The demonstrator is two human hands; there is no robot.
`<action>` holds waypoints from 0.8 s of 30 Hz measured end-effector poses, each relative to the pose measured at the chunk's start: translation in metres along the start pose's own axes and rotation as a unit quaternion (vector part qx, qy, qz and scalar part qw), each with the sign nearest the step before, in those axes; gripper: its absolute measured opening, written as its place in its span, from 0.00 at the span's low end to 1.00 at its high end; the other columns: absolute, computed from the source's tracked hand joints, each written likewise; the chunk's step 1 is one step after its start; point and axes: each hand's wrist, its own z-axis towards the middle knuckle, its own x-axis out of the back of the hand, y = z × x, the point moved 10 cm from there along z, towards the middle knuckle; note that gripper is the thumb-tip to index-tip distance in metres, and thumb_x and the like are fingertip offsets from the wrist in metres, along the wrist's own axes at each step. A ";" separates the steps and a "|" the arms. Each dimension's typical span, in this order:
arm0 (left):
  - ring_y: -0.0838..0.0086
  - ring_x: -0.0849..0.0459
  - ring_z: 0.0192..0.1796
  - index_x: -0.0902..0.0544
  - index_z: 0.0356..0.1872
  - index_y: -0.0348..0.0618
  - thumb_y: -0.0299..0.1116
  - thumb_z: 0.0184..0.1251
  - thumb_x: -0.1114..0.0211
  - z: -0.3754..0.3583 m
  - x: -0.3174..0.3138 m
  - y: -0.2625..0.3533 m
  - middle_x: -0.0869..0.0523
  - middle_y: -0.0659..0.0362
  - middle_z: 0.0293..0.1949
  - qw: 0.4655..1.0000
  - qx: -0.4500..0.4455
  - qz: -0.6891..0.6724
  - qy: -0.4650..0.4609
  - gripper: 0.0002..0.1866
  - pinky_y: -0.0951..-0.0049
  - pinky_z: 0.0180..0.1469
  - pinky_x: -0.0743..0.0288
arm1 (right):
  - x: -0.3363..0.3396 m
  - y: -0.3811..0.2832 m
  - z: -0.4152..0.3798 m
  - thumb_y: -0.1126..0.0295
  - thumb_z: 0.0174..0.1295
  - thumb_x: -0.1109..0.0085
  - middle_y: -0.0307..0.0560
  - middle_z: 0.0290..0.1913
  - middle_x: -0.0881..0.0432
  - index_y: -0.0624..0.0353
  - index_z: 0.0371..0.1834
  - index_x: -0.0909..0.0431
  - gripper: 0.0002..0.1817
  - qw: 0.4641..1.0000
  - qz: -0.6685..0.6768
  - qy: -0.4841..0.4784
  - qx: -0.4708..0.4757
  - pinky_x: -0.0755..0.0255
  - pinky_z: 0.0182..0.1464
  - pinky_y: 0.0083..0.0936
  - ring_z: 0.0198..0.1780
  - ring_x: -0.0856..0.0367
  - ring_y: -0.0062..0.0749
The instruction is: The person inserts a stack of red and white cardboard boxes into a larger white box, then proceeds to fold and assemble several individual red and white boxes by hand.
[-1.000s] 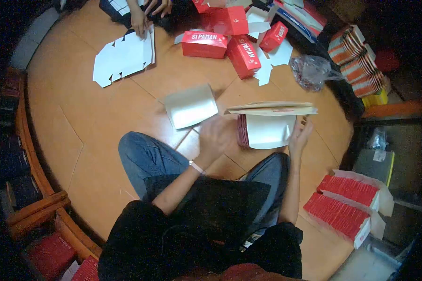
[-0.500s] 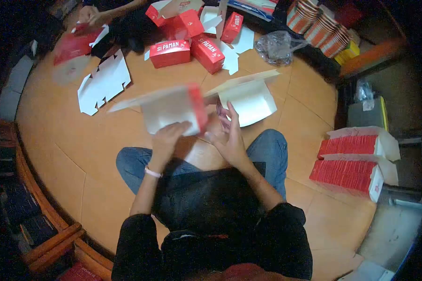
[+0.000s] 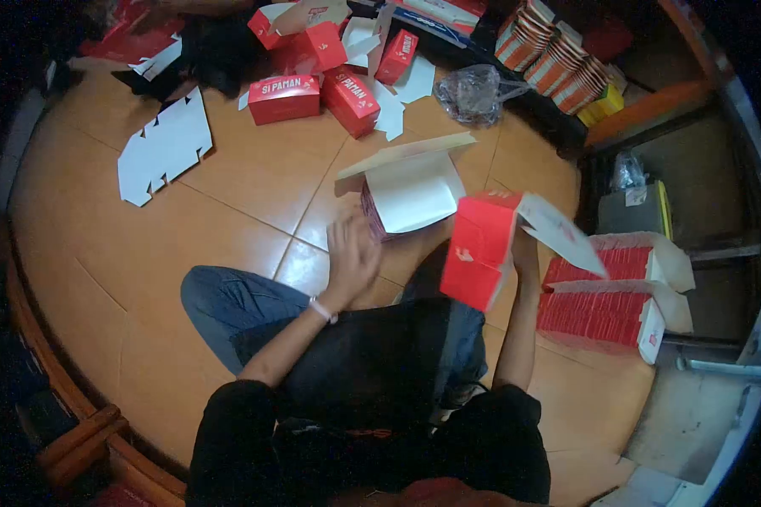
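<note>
A red cardboard box (image 3: 478, 253) with a raised flap hangs tilted over my right knee. My right hand (image 3: 524, 252) grips it from its right side, the fingers mostly hidden behind the box and flap. Holding nothing, my left hand (image 3: 353, 258) is raised over the floor with its fingers apart, slightly blurred, and a pale band (image 3: 321, 309) circles that wrist. Just beyond it, an open box (image 3: 414, 193) with a white inside stands on the tiles, its lid tilted up at the back.
Red "Si Paman" boxes (image 3: 285, 100) are grouped at the far side. A flat white cut-out sheet (image 3: 167, 148) lies at left. Red folded cartons (image 3: 596, 319) stand in rows at right, near a crumpled plastic bag (image 3: 473, 95). Another person's dark clothing shows at upper left.
The red box has moved from in front of my left hand to the right, into my right hand. My left hand has let go of it. The view has shifted slightly.
</note>
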 end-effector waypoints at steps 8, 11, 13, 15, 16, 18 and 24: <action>0.50 0.34 0.51 0.32 0.52 0.44 0.30 0.49 0.39 0.056 -0.048 -0.036 0.33 0.45 0.49 0.996 0.079 0.018 0.037 0.25 0.56 0.56 0.41 | -0.112 -0.019 0.066 0.64 0.57 0.44 0.55 0.55 0.29 0.66 0.62 0.43 0.32 0.990 -0.013 -0.115 0.078 0.39 0.59 0.34 0.57 0.31 0.41; 0.49 0.34 0.52 0.33 0.54 0.44 0.30 0.49 0.40 0.050 -0.057 -0.053 0.33 0.45 0.49 0.994 0.112 -0.017 0.003 0.27 0.55 0.56 0.40 | -0.118 -0.013 0.073 0.64 0.58 0.45 0.54 0.54 0.28 0.66 0.62 0.42 0.31 0.989 -0.016 -0.128 0.075 0.38 0.59 0.34 0.56 0.31 0.40; 0.48 0.34 0.53 0.34 0.56 0.45 0.30 0.49 0.42 0.051 -0.060 -0.052 0.34 0.43 0.50 0.994 0.105 -0.006 -0.004 0.28 0.54 0.55 0.39 | -0.113 -0.013 0.076 0.64 0.58 0.46 0.54 0.54 0.27 0.66 0.62 0.41 0.30 0.988 -0.017 -0.134 0.077 0.38 0.59 0.33 0.56 0.30 0.40; 0.47 0.33 0.52 0.34 0.57 0.46 0.30 0.50 0.42 0.056 -0.060 -0.048 0.34 0.43 0.50 0.993 0.116 -0.016 -0.014 0.28 0.54 0.54 0.37 | -0.110 -0.013 0.076 0.64 0.59 0.47 0.54 0.54 0.27 0.66 0.61 0.40 0.29 0.986 -0.017 -0.144 0.079 0.38 0.59 0.33 0.56 0.30 0.40; 0.47 0.32 0.52 0.34 0.58 0.47 0.30 0.50 0.43 0.061 -0.059 -0.045 0.34 0.42 0.51 0.992 0.125 -0.022 -0.016 0.29 0.53 0.52 0.35 | -0.109 -0.011 0.077 0.64 0.59 0.47 0.54 0.53 0.26 0.66 0.61 0.39 0.28 0.986 -0.020 -0.148 0.080 0.38 0.59 0.33 0.56 0.29 0.39; 0.47 0.30 0.50 0.35 0.59 0.48 0.29 0.49 0.43 0.068 -0.061 -0.042 0.34 0.42 0.51 0.988 0.145 -0.007 -0.060 0.30 0.53 0.51 0.32 | -0.115 -0.003 0.084 0.65 0.60 0.48 0.54 0.53 0.26 0.65 0.61 0.38 0.27 0.982 -0.023 -0.171 0.077 0.38 0.59 0.33 0.56 0.29 0.39; 0.45 0.27 0.49 0.42 0.62 0.48 0.28 0.52 0.44 0.067 -0.063 -0.051 0.35 0.42 0.53 0.983 0.155 -0.004 -0.098 0.32 0.54 0.47 0.28 | -0.124 -0.035 0.091 0.66 0.60 0.49 0.66 0.43 0.22 0.66 0.61 0.39 0.27 0.955 -0.219 -0.151 0.133 0.28 0.45 0.39 0.43 0.21 0.55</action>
